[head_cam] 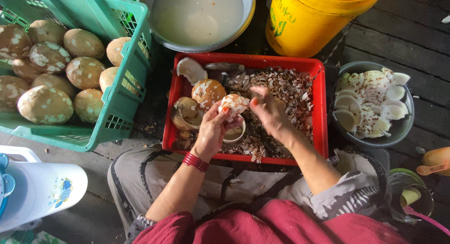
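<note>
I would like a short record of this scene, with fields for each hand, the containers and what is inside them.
left hand: holds a partly peeled coconut piece over the red tray
right hand: fingertips at the same coconut piece, peeling; no tool can be made out
red tray: brown shavings, more half-peeled pieces
green crate: left of tray, unpeeled brown-and-white coconuts
grey bowl: right of tray, white peeled pieces
metal basin: above tray, cloudy liquid
yellow bucket: beside basin, contents hidden
</note>
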